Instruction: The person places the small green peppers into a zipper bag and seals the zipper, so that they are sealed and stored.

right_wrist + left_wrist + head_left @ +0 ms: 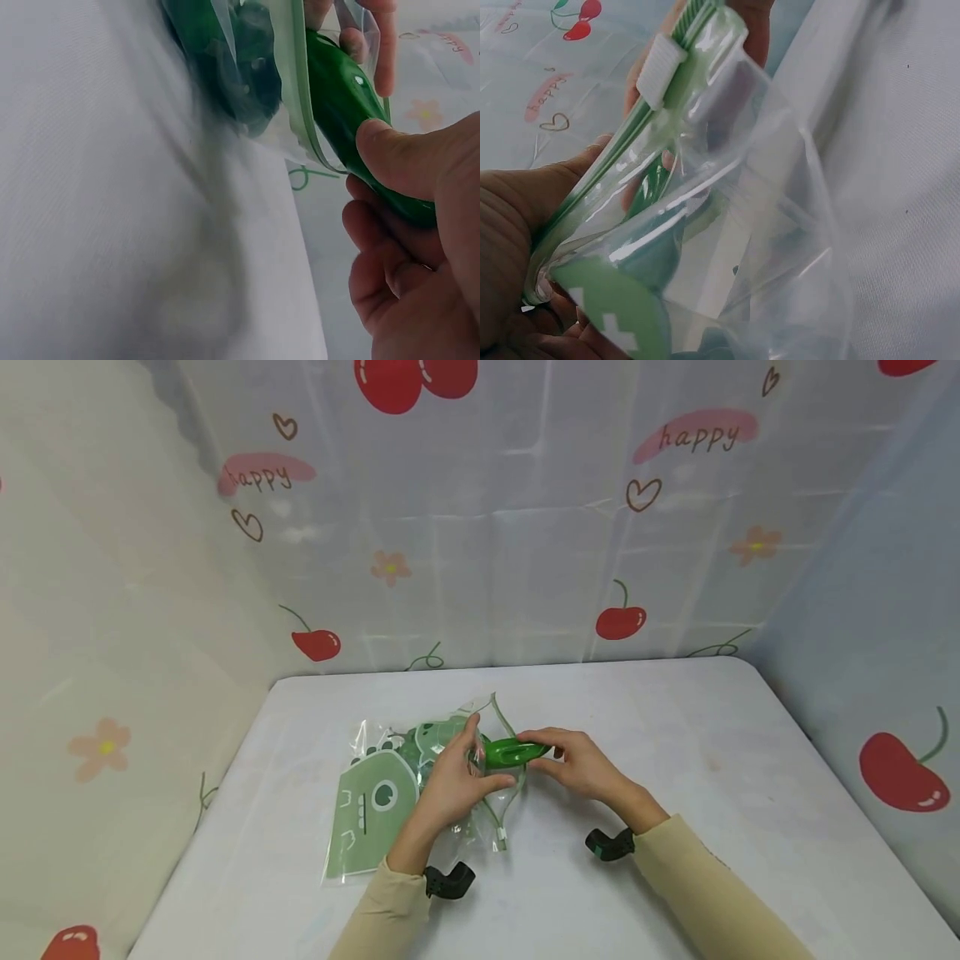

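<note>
A clear zip bag (372,814) printed with a green cartoon monster lies on the white table, its mouth open to the right. My left hand (450,783) holds the bag near its mouth; in the left wrist view the thumb lies along the green zip strip (592,176), by a white slider (661,71). Between thumb and fingers, my right hand (585,767) grips one end of a long, glossy green pepper-like vegetable (341,101). Its other end is within the bag's mouth. Another dark green, shiny thing (251,71) shows through the plastic; its kind is unclear.
The white table (675,727) reaches back to a hanging sheet (510,585) printed with cherries, hearts and flowers. More sheeting hangs at both sides. Each wrist wears a black camera mount, one (450,882) on the left and one (609,845) on the right.
</note>
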A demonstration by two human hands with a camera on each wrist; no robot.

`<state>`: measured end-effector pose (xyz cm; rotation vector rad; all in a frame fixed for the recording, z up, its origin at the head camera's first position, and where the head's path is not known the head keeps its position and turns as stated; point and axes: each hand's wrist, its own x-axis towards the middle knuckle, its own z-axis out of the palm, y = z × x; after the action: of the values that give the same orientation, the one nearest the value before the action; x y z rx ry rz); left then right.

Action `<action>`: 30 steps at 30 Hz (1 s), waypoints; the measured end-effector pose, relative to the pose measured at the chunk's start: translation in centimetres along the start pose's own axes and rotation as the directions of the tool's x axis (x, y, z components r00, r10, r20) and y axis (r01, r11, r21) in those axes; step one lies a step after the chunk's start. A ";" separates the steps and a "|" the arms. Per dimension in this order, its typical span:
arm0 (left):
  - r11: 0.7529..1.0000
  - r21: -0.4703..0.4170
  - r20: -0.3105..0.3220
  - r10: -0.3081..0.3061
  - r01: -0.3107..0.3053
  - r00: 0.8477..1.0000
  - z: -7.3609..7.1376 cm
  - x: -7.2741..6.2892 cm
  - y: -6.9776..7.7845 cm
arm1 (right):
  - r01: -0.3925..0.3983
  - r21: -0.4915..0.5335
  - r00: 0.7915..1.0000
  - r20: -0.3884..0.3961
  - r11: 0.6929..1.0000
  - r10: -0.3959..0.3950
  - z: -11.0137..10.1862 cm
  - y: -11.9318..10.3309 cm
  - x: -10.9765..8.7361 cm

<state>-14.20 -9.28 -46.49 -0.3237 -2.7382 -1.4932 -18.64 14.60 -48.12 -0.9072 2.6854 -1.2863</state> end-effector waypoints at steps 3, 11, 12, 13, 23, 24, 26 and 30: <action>1.000 0.004 -0.004 -0.002 0.002 1.000 -0.1 0.0 -0.1 | -0.004 0.036 1.000 0.023 0.999 0.003 0.0 -0.1 0.1; 0.999 -0.041 0.008 -0.017 0.018 1.000 -0.1 -0.2 0.0 | -0.096 0.173 0.995 0.026 0.980 0.092 0.4 -0.4 0.5; 0.999 -0.044 0.010 -0.020 0.020 1.000 -0.1 -0.2 0.0 | -0.105 0.180 0.994 0.016 0.978 0.104 0.5 -0.5 0.6; 0.999 -0.045 0.010 -0.023 0.023 1.000 -0.1 -0.2 0.0 | -0.111 0.188 0.994 0.006 0.976 0.112 0.5 -0.6 0.6; 0.998 -0.061 0.008 -0.016 0.016 1.000 -0.1 -0.1 -0.1 | -0.135 0.206 0.989 -0.035 0.969 0.145 1.0 -0.4 0.7; 0.998 -0.061 0.008 -0.015 0.015 1.000 -0.1 -0.1 -0.1 | -0.135 0.206 0.989 -0.037 0.969 0.146 1.0 -0.4 0.7; 0.998 -0.064 0.011 -0.013 0.014 1.000 -0.1 -0.1 -0.1 | -0.135 0.208 0.988 -0.040 0.969 0.147 1.1 -0.4 0.7; 0.998 -0.069 0.018 -0.014 0.015 1.000 -0.2 -0.1 -0.2 | -0.138 0.204 0.987 -0.052 0.969 0.151 1.3 -0.5 0.8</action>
<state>-14.17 -9.54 -46.59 -0.3201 -2.7125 -1.5984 -18.75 13.03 -48.46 -0.6440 2.5530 -1.5436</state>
